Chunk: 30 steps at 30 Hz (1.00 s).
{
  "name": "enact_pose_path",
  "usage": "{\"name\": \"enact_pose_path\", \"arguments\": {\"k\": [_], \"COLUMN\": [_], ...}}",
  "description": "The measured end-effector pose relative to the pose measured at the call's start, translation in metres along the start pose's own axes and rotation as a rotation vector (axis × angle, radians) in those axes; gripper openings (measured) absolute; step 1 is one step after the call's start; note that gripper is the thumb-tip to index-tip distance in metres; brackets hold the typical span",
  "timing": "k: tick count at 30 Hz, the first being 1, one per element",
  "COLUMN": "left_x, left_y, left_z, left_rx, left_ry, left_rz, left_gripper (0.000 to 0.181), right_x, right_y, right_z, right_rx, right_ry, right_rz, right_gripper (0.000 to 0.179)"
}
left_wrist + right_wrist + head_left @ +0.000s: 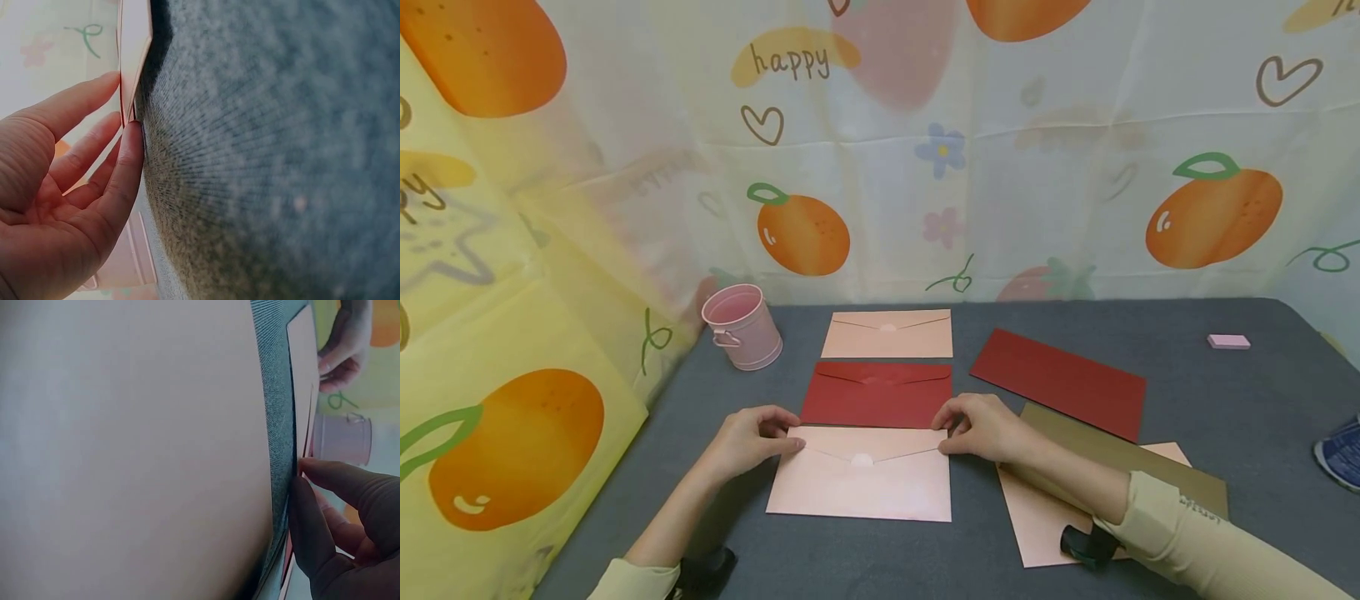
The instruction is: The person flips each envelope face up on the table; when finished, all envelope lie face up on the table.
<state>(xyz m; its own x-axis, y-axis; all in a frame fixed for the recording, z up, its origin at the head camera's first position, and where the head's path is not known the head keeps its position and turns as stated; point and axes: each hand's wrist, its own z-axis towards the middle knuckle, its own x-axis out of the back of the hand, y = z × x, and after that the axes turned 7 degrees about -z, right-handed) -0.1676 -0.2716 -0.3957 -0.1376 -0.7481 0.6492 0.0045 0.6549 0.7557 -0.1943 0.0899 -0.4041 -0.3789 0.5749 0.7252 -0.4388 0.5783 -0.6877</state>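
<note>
A pale pink envelope (859, 493) lies nearest the person, its flap with a round tab on the upper side. My left hand (749, 440) pinches its top left corner between thumb and fingers, which the left wrist view shows close up. At the top right corner, my right hand (983, 429) pinches the same envelope with thumb and index finger. Just beyond lies a red envelope (880, 404), flap up, close to the right fingertips. Farther back, another light pink envelope (887, 343) completes a column of three.
To the right, a red envelope (1060, 379), an olive-brown envelope (1180, 479) and a pale pink one (1037, 533) overlap, partly beneath the right forearm. A pink bucket (752, 337) stands back left. A small pink block (1228, 342) lies far right; a dark blue object (1341, 454) is cut off at the edge.
</note>
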Motion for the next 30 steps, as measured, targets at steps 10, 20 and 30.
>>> {"name": "enact_pose_path", "arguments": {"k": [10,20,30], "left_x": [0.0,-0.001,-0.017], "left_y": [0.001,0.0,0.018], "left_z": [0.0,0.002,0.006], "left_rx": [-0.009,-0.066,-0.298], "left_ry": [0.01,0.015,0.062], "left_rz": [0.016,0.041,0.085], "left_gripper": [0.031,0.029,0.018], "right_x": [-0.001,0.0,0.008], "right_y": [-0.001,-0.002,0.004], "right_z": [0.0,-0.001,-0.008], "right_rx": [0.005,-0.006,0.008], "right_ry": [0.001,0.008,0.059], "right_rz": [-0.011,-0.014,-0.013], "right_gripper": [0.018,0.018,0.02]}}
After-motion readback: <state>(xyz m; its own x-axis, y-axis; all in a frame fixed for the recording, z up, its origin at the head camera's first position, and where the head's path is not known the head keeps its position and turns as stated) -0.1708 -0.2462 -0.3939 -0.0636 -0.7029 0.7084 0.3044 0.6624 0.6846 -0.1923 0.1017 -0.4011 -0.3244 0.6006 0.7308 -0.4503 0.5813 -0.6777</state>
